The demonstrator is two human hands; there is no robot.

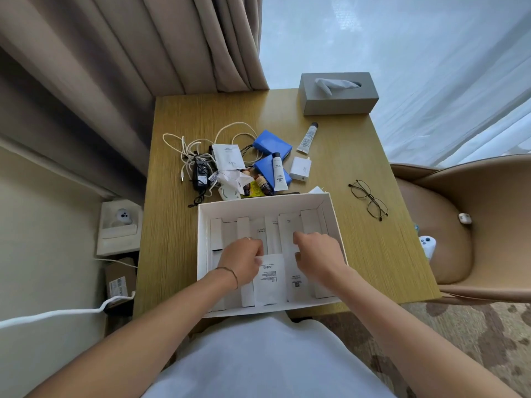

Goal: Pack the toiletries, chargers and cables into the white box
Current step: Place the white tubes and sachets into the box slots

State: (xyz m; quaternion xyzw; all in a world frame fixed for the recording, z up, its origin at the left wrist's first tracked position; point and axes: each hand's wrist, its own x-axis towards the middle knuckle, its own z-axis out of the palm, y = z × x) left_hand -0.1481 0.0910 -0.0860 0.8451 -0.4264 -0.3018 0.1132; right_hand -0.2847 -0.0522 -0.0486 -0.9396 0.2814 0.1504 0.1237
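The white box (333, 222) sits open at the table's near edge, with several white packets and slim cartons standing inside. Both hands are down in it. My left hand (244, 258) has its fingers curled over the top edge of a white sachet (270, 280). My right hand (317, 254) curls its fingers on a tall white packet (287, 237) beside it. Behind the box lies a pile: white cables (184, 147), a black power adapter (200, 172), a white sachet (228, 158), blue packs (273, 143), a white tube (280, 172), small brown bottles (263, 183), a white charger (300, 169) and a slim tube (307, 137).
A grey tissue box (339, 94) stands at the table's far right corner. Glasses (369, 198) lie on the wood right of the white box. A tan chair (459, 225) with small white items is at right. Curtains hang behind; a cardboard box (119, 278) sits on the floor at left.
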